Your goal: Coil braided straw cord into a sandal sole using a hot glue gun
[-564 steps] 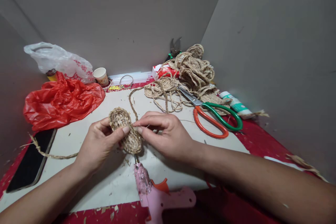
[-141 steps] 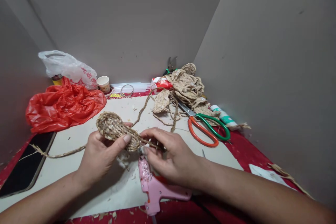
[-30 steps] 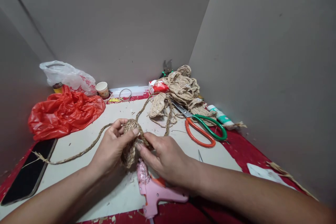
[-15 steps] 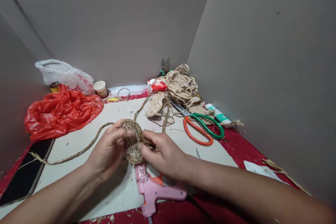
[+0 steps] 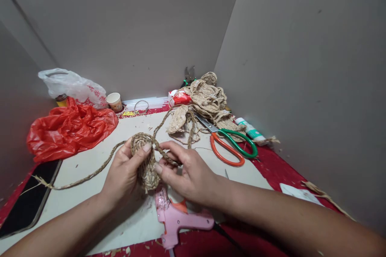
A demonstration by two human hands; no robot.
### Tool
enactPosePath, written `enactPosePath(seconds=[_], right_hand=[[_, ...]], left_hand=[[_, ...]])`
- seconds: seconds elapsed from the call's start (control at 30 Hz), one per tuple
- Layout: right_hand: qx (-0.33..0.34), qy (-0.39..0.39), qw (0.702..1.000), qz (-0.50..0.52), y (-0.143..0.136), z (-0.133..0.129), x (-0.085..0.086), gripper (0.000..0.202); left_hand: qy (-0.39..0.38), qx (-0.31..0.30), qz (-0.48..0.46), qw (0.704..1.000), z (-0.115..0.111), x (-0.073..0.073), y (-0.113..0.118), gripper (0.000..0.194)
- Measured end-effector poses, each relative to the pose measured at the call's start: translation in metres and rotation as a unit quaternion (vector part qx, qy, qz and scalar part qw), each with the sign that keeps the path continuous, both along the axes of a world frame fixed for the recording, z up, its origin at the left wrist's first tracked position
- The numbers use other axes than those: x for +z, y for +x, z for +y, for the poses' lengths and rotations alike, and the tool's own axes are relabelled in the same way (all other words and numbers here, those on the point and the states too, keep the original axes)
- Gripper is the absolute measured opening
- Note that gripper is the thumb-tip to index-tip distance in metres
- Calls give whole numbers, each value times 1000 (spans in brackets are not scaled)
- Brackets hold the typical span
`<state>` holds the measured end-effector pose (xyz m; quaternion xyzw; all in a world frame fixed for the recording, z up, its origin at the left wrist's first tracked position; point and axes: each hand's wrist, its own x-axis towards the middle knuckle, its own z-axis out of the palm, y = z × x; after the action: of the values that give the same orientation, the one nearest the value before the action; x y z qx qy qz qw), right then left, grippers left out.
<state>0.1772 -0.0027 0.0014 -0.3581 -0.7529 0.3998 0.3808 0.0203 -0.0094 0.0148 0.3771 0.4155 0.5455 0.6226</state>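
An oval coil of braided straw rope [image 5: 145, 168] is held up over the white sheet. My left hand [image 5: 125, 166] grips its left side, thumb lying across its upper face. At its right edge, my right hand [image 5: 183, 170] has the loose braided rope [image 5: 163, 151] between its fingers, the fingertips near the coil. One length of braid [image 5: 90, 176] trails left to a frayed end over the phone; another runs back toward the straw pile. Just below the hands lies a pink glue gun [image 5: 181, 219], its nozzle end close under the coil.
Scissors [image 5: 226, 144] with orange and green handles lie right of the hands, beside a heap of braided straw [image 5: 208, 98]. Red plastic bag [image 5: 72, 128], black phone [image 5: 30, 200] and paper cup [image 5: 114, 101] stand left. Pliers [image 5: 189, 76] are at the back.
The coil has shifted slightly left and tilted. My right hand's fingers have drawn away from its face, and the loose braid now stands out from its right edge.
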Motion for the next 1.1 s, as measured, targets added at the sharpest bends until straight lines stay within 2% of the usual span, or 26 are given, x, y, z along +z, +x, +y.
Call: enactPosePath(seconds=[0.07, 0.17, 0.33, 0.47, 0.63, 0.9, 1.1], right_hand=[[-20, 54, 998, 2, 1, 0, -5, 40], [-11, 128, 992, -6, 2, 1, -13, 52], [-7, 158, 987, -16, 3, 3, -17, 46], [10, 221, 975, 20, 2, 3, -18, 46], [13, 203, 979, 16, 2, 3, -20, 47], [5, 185, 977, -106, 6, 6, -10, 57], [-15, 181, 968, -176, 12, 18, -8, 51]], left_hand=[[0, 2, 1, 1000, 0, 1, 0, 21], [6, 6, 8, 1000, -1, 0, -1, 21], [10, 20, 18, 1000, -2, 0, -3, 22], [8, 19, 21, 1000, -1, -2, -3, 21], [10, 21, 19, 1000, 1, -4, -3, 19], [-5, 43, 17, 999, 9, -2, -6, 18], [-66, 58, -7, 996, 23, -10, -8, 18]])
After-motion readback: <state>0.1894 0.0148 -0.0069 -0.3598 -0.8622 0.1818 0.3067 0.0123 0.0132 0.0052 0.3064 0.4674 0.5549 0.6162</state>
